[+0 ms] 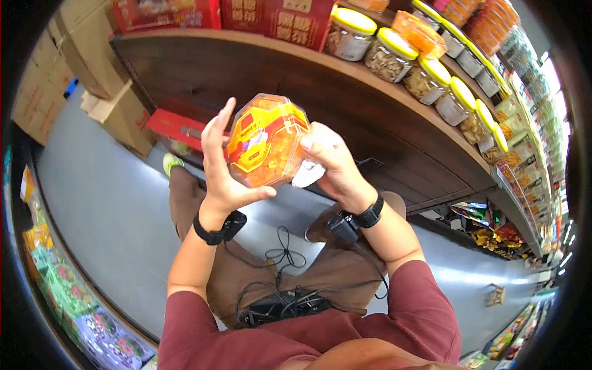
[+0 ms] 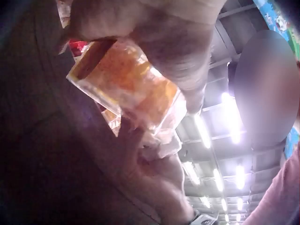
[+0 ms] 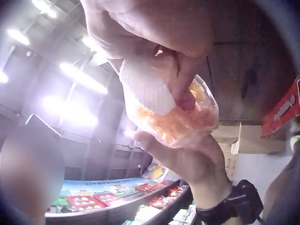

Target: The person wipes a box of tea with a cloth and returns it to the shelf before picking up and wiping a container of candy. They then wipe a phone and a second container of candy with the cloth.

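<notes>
One clear octagonal box (image 1: 280,154) sits between two hands: the left hand (image 1: 223,169) spreads wide against it, while the right hand (image 1: 338,166) pinches its edge. Only the head view shows yellow-lidded jars (image 1: 388,57); the right wrist view reveals more white tissue (image 3: 145,89) against the box.

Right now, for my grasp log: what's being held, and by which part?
An orange octagonal pack: the right hand grips one side; the left hand touches the opposite side.
</notes>
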`<act>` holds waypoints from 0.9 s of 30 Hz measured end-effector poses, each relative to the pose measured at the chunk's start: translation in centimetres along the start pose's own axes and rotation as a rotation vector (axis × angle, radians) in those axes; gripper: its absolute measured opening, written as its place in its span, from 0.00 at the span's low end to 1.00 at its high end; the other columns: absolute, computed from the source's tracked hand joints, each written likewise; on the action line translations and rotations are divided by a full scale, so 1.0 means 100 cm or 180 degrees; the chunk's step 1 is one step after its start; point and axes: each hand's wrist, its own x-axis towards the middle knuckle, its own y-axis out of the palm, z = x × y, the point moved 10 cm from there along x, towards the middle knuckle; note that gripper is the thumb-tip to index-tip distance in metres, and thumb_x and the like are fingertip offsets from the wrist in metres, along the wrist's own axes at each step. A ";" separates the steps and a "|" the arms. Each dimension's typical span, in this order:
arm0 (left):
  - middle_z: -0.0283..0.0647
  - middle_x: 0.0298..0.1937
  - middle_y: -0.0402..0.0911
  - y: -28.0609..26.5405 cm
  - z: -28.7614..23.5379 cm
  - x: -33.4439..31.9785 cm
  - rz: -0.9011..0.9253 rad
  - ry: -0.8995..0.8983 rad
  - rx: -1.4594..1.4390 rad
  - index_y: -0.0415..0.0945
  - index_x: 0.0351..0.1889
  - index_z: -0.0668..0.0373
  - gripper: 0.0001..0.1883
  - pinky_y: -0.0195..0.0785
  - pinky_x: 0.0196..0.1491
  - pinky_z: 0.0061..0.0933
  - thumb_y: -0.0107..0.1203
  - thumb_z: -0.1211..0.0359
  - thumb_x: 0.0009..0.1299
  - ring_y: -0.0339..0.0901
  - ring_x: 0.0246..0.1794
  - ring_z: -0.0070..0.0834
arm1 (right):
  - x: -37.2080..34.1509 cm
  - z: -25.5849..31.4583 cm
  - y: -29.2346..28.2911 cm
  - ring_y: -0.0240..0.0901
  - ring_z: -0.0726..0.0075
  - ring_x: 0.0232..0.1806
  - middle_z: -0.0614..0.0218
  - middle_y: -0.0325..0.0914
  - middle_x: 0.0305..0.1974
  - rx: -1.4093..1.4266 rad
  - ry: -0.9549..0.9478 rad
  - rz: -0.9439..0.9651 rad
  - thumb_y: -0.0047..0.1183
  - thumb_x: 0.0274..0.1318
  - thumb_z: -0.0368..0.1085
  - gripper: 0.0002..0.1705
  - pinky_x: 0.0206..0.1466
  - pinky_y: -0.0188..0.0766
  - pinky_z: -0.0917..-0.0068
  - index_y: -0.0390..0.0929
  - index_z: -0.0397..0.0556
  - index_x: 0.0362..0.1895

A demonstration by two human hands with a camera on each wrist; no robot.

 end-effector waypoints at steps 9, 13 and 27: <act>0.54 0.72 0.56 0.043 -0.068 0.074 0.0943 0.0024 -0.0026 0.54 0.75 0.55 0.64 0.56 0.72 0.46 0.80 0.59 0.38 0.60 0.72 0.49 | -0.020 0.071 -0.005 0.78 0.74 0.44 0.68 0.78 0.44 0.0192 -0.0892 0.0180 0.62 0.62 0.41 0.15 0.49 0.77 0.71 0.72 0.49 0.45; 0.49 0.66 0.67 0.068 -0.093 0.132 0.1112 0.0239 -0.0628 0.59 0.73 0.60 0.58 0.58 0.71 0.40 0.77 0.62 0.41 0.66 0.69 0.40 | -0.030 0.101 -0.021 0.79 0.68 0.48 0.62 0.80 0.46 0.0871 -0.1225 -0.0038 0.54 0.68 0.50 0.19 0.52 0.78 0.67 0.73 0.49 0.49; 0.45 0.64 0.73 0.258 -0.145 0.323 0.2328 0.0873 0.0396 0.60 0.73 0.57 0.49 0.63 0.67 0.30 0.76 0.62 0.53 0.71 0.64 0.29 | -0.018 0.049 -0.065 0.79 0.75 0.32 0.66 0.83 0.30 0.0286 -0.0816 -0.0074 0.56 0.68 0.43 0.14 0.37 0.75 0.75 0.76 0.49 0.31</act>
